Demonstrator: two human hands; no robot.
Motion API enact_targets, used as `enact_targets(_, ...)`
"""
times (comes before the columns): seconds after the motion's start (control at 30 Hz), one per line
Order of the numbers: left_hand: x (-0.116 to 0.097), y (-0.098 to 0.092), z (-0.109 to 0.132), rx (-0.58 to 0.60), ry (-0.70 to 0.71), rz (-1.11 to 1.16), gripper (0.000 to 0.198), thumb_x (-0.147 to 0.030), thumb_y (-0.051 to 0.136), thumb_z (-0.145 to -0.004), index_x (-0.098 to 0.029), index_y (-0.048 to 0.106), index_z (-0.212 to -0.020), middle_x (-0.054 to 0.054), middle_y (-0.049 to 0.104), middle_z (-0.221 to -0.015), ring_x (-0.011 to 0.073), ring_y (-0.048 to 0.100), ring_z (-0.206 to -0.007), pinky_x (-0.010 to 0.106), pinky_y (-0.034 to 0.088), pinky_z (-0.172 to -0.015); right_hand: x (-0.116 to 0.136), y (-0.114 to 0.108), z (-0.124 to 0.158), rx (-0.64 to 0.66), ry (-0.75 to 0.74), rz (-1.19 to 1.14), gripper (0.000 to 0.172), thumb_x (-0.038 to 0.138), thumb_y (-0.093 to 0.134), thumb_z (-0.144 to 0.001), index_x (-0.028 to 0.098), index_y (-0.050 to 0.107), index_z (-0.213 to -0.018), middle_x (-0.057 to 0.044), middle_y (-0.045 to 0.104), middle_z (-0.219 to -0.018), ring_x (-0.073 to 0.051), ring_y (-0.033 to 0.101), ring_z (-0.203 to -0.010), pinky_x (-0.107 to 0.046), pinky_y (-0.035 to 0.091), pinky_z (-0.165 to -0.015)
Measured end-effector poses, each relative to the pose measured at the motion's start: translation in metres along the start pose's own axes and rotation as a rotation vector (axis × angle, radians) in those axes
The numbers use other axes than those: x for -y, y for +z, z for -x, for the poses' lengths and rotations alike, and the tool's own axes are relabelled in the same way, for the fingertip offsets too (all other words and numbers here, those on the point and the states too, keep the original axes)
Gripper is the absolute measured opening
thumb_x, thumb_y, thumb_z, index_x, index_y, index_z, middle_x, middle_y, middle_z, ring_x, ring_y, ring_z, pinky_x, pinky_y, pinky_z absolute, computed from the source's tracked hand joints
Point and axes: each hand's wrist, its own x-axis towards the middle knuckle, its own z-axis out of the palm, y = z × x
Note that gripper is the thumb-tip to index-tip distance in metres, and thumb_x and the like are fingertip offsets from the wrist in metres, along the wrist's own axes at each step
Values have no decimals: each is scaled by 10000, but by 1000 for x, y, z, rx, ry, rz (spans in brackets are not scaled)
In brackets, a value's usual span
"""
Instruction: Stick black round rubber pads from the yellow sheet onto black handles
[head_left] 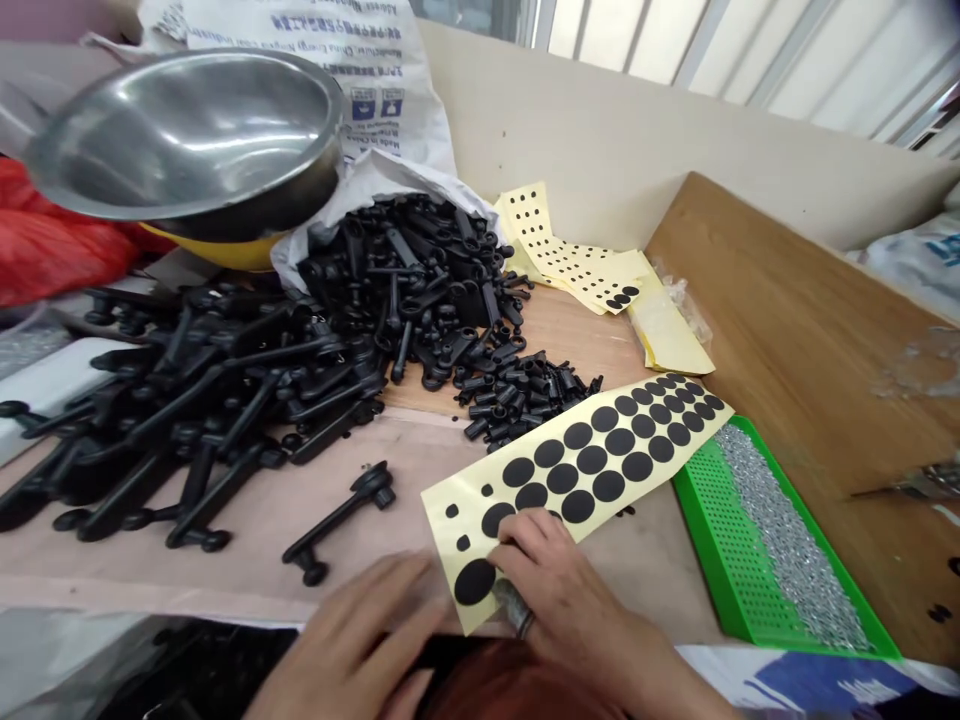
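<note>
My right hand rests on the lower end of a pale yellow sheet of black round stickers, its fingers curled down over one of the dots. Something grey and shiny shows under that hand; whether it is worn or held I cannot tell. What the fingertips pinch is hidden. My left hand, partly blurred, is at the table's near edge with its fingers stretched out, left of the sheet's corner. A single black plastic crank handle lies just beyond it.
Black handles are heaped at left. A white sack spills small black parts, beside a pile of short black pieces. A steel bowl stands behind. At right are a green tray of small metal pieces and a brown board.
</note>
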Motion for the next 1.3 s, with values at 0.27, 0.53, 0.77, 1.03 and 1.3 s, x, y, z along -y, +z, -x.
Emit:
enact_targets(0.27, -13, 34, -24, 57, 179, -174, 331, -133, 459, -814, -224, 628, -1084, 94, 634, -1174, 249, 548, -1083, 372, 438, -878, 3, 9, -3, -88, 48, -55, 437, -37, 463, -552, 175, 514, -931, -71, 494, -1053, -233, 411, -946, -394, 352, -826)
enact_targets(0.53, -14, 29, -25, 94, 136, -217, 295, -198, 467, -867, -240, 615, -1118, 43, 651, -1167, 217, 546, -1083, 344, 379, -927, 8, 3, -3, -132, 65, -227, 448, -90, 426, -582, 182, 475, -934, -70, 485, -1037, -209, 424, -956, -337, 397, -828)
enact_targets(0.77, -16, 45, -19, -24, 97, -170, 333, -242, 332, -934, -222, 655, -1013, 50, 677, -1088, 222, 548, -1056, 364, 322, -947, 7, 15, -11, -108, 111, -36, 366, -63, 440, -512, 179, 459, -786, -79, 496, -964, -233, 418, -886, -370, 373, -743)
enact_targets(1.03, -14, 54, -7, -21, 60, -101, 306, -237, 359, -903, -246, 636, -1032, 43, 622, -1193, 231, 504, -1126, 365, 322, -973, 15, 19, -9, -197, 121, -289, 354, -26, 457, -480, 200, 421, -750, -3, 509, -833, -190, 447, -825, -328, 320, -733)
enact_targets(1.3, 37, 2, -12, -130, -200, -269, 344, -289, 460, -887, -148, 518, -1195, 152, 568, -1198, 303, 523, -1103, 429, 433, -925, -13, 40, -7, -140, 22, -432, 187, 113, 568, -591, 226, 521, -732, -28, 594, -854, -261, 497, -1007, -351, 357, -823)
